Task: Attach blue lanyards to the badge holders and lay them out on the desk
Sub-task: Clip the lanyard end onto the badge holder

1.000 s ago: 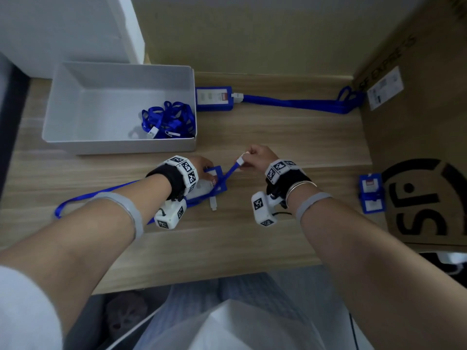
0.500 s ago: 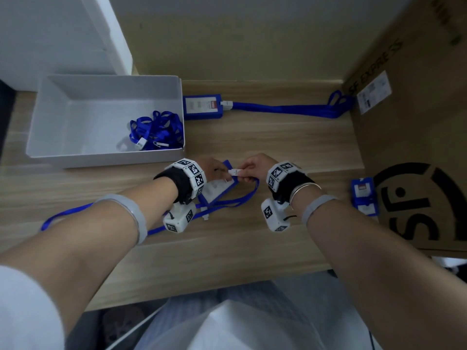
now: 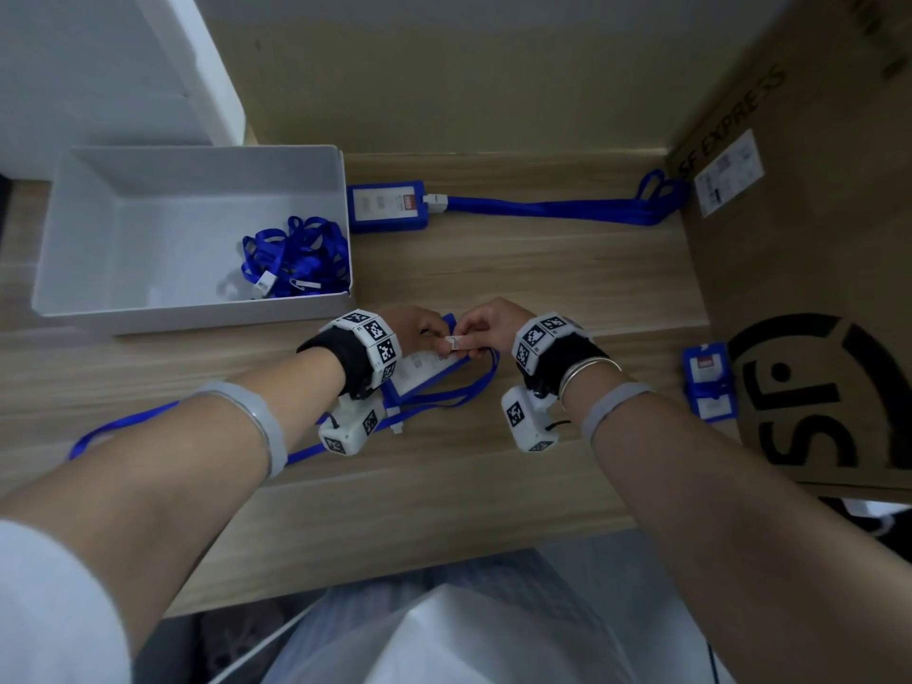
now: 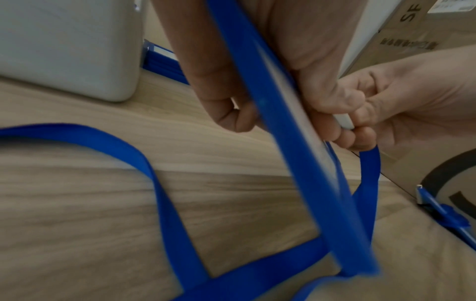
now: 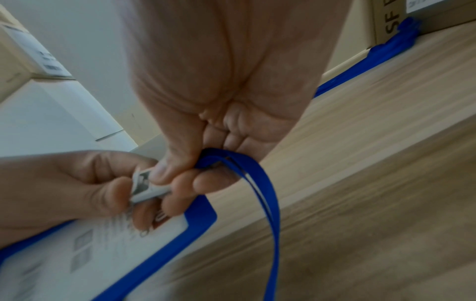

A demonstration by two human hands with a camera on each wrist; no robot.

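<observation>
My left hand [image 3: 419,330] grips the top edge of a blue badge holder [image 3: 419,375] held tilted above the desk. My right hand [image 3: 481,328] pinches the white clip [image 3: 453,343] of a blue lanyard [image 3: 444,399] right at that top edge. In the right wrist view the clip [image 5: 144,187] sits between thumb and fingers of my right hand [image 5: 180,183], just above the holder [image 5: 103,254]. The strap [image 4: 159,193] loops down over the desk and trails left under my left arm. Whether the clip is latched to the holder cannot be told.
A white tray [image 3: 98,308] at the back left holds several loose blue lanyards [image 3: 296,256]. One finished badge with lanyard [image 3: 387,207] lies along the back of the desk. More badge holders [image 3: 708,387] are stacked at the right beside a big cardboard box [image 3: 814,288].
My right hand has brought the white clip leftward to the holder's top edge, and both hands now meet there. The strap has slackened into a loop. The holder is raised off the desk.
</observation>
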